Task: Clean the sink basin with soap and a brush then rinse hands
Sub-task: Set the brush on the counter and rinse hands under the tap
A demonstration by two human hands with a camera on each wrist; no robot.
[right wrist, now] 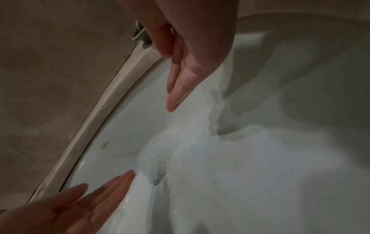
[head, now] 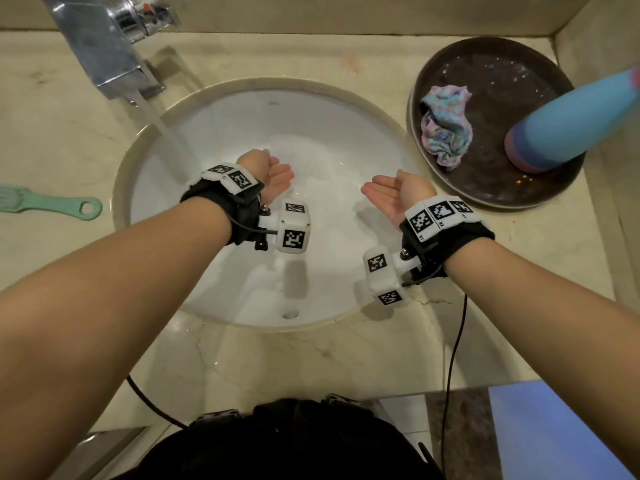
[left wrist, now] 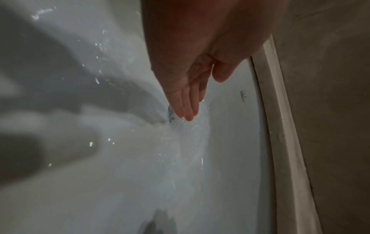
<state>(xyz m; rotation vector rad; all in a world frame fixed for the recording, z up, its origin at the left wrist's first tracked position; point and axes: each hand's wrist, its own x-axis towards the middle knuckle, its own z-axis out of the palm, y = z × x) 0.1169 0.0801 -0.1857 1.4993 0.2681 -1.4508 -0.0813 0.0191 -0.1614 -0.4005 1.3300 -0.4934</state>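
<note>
your left hand (head: 273, 173) and right hand (head: 393, 194) spread flat, holding nothing | sink basin (head: 242, 133) foamy | tray (head: 485, 199), right back corner: crumpled cloth (head: 446, 124), blue bottle (head: 568, 123) | basin logo unreadable

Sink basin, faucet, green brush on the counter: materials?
The round white sink basin looks like glazed ceramic: glossy, with sharp highlights on wet walls. The angular silver faucet looks like chromed metal, mirror-like with reflections. The mint-green brush is probably moulded plastic: uniform matte colour, a hanging hole in the handle. The beige veined counter looks like polished marble or an imitation.
</note>
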